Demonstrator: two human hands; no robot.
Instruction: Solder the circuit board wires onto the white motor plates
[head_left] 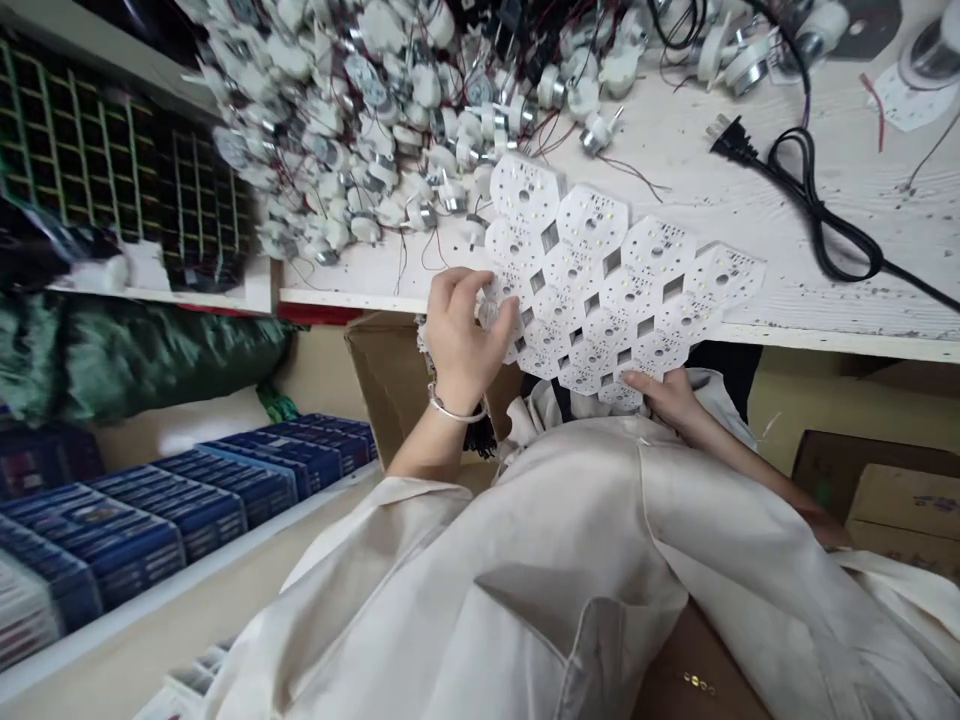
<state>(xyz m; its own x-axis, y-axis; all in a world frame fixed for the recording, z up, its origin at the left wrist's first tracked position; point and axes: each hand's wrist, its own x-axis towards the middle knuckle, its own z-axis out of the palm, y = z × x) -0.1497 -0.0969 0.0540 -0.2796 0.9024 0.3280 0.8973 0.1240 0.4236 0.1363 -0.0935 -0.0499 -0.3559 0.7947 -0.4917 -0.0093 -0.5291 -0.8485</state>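
Observation:
A white panel of joined LED circuit boards [592, 290], with round and diamond-shaped holes, lies slanted across the front edge of the table, its near end over my lap. At its left edge, my left hand [466, 325] grips the panel with bent fingers and thumb. My right hand [667, 398] holds the near edge, thumb on top and the other fingers hidden beneath. More boards appear stacked under the top sheet, judging by the thick far edge.
A heap of small motors with white plastic housings and thin wires [375, 120] covers the back left of the table. A black power cord [817, 210] lies at the right. An open cardboard box [375, 380] stands under the table edge, with blue boxes [150, 510] at the left.

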